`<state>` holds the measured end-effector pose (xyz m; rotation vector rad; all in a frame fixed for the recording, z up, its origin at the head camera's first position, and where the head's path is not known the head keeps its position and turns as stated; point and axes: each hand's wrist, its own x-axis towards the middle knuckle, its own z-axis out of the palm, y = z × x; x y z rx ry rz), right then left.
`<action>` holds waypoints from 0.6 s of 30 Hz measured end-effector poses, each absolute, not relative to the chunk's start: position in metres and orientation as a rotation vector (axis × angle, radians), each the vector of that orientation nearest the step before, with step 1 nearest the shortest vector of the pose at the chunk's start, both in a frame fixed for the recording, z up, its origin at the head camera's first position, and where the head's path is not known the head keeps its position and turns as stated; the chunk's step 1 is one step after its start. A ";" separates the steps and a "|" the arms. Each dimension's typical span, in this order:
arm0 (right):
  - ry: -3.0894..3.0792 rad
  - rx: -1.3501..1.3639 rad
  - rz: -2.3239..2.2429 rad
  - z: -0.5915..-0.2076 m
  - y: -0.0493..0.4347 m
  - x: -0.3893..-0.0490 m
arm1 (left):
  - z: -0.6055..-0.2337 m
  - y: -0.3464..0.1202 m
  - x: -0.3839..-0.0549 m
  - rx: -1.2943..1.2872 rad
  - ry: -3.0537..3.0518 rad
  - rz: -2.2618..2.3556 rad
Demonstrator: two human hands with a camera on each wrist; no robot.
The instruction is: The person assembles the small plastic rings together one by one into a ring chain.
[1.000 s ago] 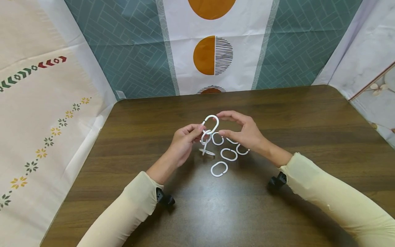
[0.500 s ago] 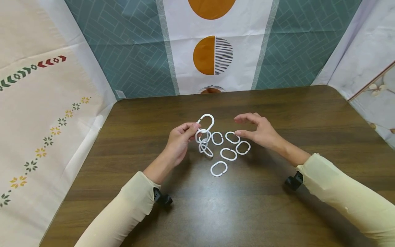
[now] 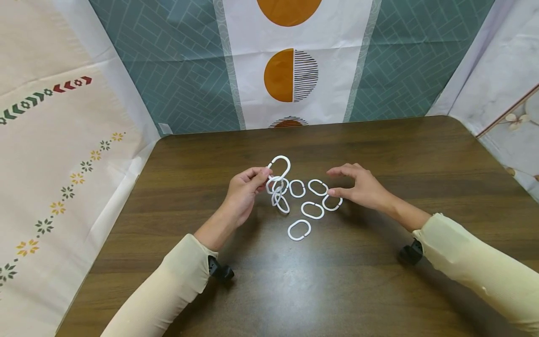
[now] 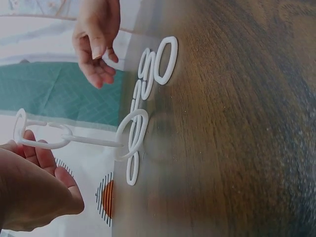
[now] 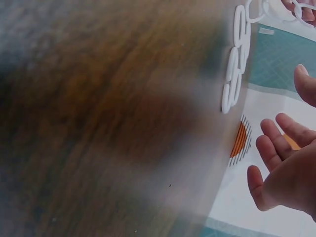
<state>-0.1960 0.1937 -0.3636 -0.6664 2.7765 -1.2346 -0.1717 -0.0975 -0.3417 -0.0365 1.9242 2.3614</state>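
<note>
In the head view my left hand (image 3: 244, 194) pinches a short chain of white oval plastic links (image 3: 289, 164) between thumb and fingers. One link stands above the fingertips and the others dangle below. The left wrist view shows several joined links (image 4: 94, 141) hanging from that hand, the lowest near the table surface. My right hand (image 3: 364, 187) hovers over the right side of the loose links with thumb and fingers parted, holding nothing. Its thumb tip overlaps a loose link (image 3: 331, 210) in the head view; the right wrist view (image 5: 296, 173) confirms bare, spread fingers.
Several loose white links lie between and in front of the hands, the nearest link (image 3: 288, 231) closest to the body. A brown wooden table (image 3: 269, 290) carries them. Patterned cloths (image 3: 181, 84) hang at its far edge and sides.
My right hand has drawn away rightward from the chain and lowered toward the loose links. My left hand has shifted slightly left, still gripping the chain, which now hangs more bunched.
</note>
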 end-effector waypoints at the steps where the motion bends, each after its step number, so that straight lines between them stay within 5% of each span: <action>1: 2.785 -0.665 -1.217 -0.364 0.194 -0.196 | -0.342 -0.098 -0.172 -0.040 1.924 2.362; 18: 2.967 -0.663 -0.635 -0.374 0.189 -0.184 | -0.343 -0.097 -0.172 -0.046 1.914 2.365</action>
